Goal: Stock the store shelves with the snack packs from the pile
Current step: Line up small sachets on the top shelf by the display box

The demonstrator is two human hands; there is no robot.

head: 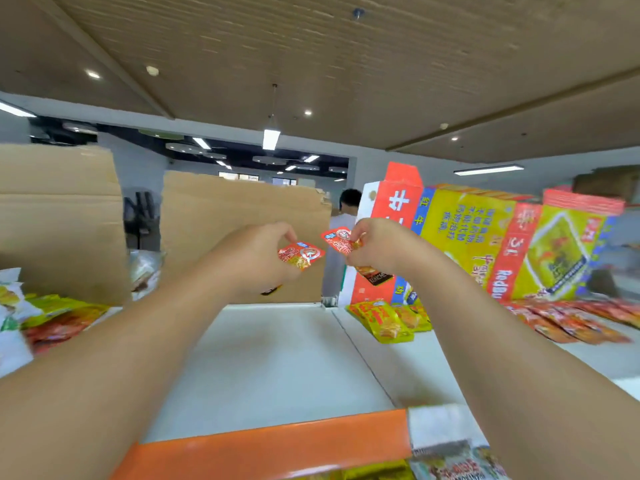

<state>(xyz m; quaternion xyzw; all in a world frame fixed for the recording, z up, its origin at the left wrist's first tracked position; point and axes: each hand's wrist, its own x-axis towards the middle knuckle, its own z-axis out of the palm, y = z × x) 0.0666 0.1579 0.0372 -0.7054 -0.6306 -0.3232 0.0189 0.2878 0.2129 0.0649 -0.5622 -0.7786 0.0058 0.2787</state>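
Note:
My left hand (258, 252) pinches a small red snack pack (300, 255) above the back of the white top shelf (270, 358). My right hand (375, 245) pinches a second red snack pack (337, 240) just to its right, with another dark-labelled pack (375, 273) tucked under its fingers. The two red packs hang close together, a small gap between them. Both arms reach forward over the shelf.
Cardboard sheets (239, 223) stand along the shelf's back. A red-and-yellow carton (474, 237) stands at the right, with yellow packs (388, 318) and red packs (581, 320) lying before it. Mixed packs (45, 317) lie at left. An orange shelf edge (270, 445) is nearest. A person (341, 216) stands behind.

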